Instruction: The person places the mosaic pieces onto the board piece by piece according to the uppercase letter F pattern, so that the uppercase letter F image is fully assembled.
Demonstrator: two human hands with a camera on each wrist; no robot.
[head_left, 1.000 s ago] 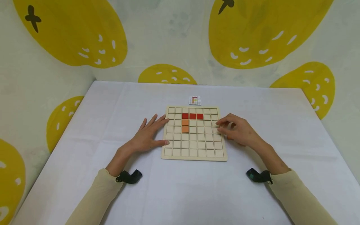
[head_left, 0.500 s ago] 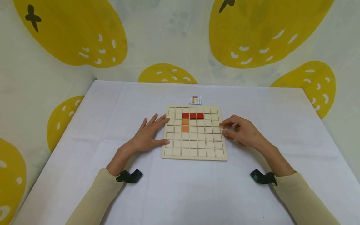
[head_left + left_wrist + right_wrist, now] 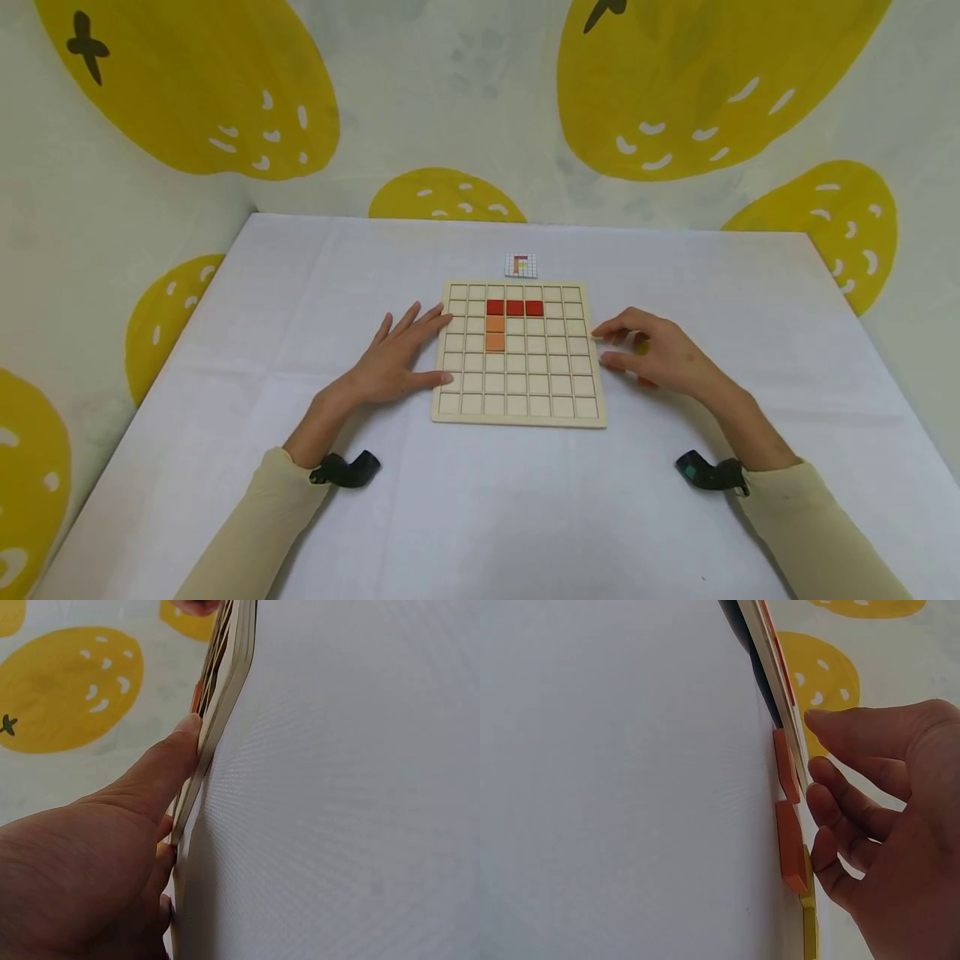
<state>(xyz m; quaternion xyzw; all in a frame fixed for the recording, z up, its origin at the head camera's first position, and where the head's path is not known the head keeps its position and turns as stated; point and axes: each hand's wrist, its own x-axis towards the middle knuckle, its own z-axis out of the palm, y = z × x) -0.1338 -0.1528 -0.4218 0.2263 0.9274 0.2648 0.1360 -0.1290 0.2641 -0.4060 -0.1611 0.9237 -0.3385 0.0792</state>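
My left hand (image 3: 388, 360) lies with spread fingers at the left edge of a pale wooden grid board (image 3: 517, 407), thumb and fingertips touching its rim. Red square tiles (image 3: 514, 308) form a short row on the board, with orange tiles (image 3: 495, 342) below the leftmost one. My right hand (image 3: 663, 354) is just off the board's right edge, fingers loosely bent, thumb apart from the index finger and nothing between them. In the right wrist view, loose orange tiles (image 3: 789, 846) and yellow tiles (image 3: 810, 934) lie on the table beside the fingers, mostly hidden in the head view.
A small pattern card (image 3: 521, 265) with a coloured grid lies behind the board. White cloth covers the table (image 3: 480, 508). Yellow-patterned fabric (image 3: 450, 92) hangs behind and to the left.
My right hand has drawn rightward from over the board's right edge to just beside it. The left hand and the tiles on the board have stayed put.
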